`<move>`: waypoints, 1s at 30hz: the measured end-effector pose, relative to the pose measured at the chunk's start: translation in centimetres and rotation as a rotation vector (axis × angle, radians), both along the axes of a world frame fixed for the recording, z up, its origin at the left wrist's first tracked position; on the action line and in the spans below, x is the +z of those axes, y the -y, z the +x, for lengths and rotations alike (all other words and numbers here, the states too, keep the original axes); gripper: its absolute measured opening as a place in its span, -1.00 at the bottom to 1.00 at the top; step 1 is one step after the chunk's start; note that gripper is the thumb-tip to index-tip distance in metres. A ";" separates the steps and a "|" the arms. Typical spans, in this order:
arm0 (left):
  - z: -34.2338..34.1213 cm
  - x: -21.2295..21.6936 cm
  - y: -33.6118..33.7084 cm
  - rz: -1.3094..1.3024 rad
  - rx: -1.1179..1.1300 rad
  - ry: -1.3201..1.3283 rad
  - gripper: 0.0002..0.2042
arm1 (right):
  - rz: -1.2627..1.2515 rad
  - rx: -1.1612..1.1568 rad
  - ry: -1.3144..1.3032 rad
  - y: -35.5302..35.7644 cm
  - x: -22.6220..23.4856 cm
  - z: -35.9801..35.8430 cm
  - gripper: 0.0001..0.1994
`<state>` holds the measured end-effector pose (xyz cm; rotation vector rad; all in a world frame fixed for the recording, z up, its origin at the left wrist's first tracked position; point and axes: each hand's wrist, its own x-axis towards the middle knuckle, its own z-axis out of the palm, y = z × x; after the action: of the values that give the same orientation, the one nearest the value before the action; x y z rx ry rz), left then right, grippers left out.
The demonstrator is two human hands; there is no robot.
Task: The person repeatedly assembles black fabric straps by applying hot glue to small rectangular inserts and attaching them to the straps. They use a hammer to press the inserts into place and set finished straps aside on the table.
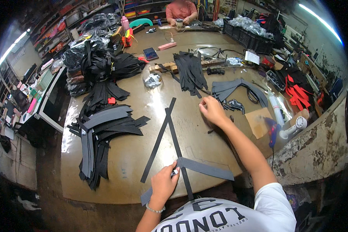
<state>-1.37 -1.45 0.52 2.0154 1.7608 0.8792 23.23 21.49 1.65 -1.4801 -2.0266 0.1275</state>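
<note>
My left hand (164,185) is closed on a grey webbing strap (207,169) near the table's front edge. The strap bends at the hand, one arm running right and a short end (146,196) showing below the wrist; a small white tag shows at the fingers. Two narrow black strips (157,145) lie crossed at their far ends, one of them passing under the grey strap. My right hand (212,111) reaches forward right with curled fingers, beside black plastic buckles (234,105) and just nearer than a bundle of black straps (190,71). What its fingers hold is hidden.
Grey and black straps (106,120) are piled at left. More grey straps (239,88) lie beyond the buckles. A clear container (153,80), a phone (150,53) and a black crate (247,36) stand farther off. Another person (181,13) sits at the far end.
</note>
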 end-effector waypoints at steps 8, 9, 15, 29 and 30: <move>0.5 2.2 1.4 -0.042 0.093 0.269 -0.76 | -0.554 0.199 -0.667 16.4 2.4 -3.7 -0.87; 0.5 2.5 1.5 0.000 0.073 0.354 -0.77 | -0.534 0.197 -0.670 17.8 2.2 -4.6 -0.85; 1.0 3.9 2.6 -0.239 0.103 0.804 -0.84 | -0.336 0.428 -0.674 22.4 3.3 -6.5 -0.83; 1.6 5.9 2.2 -0.215 0.160 1.120 -0.89 | -0.309 0.587 -0.571 21.2 5.5 -3.8 -0.83; 1.5 6.0 2.0 -0.226 0.196 1.122 -0.89 | -0.316 0.551 -0.534 20.3 6.1 -3.0 -0.79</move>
<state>0.11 -3.49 6.48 0.8493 1.2730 1.3992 20.21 1.22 7.73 -0.8728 -1.9486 0.9951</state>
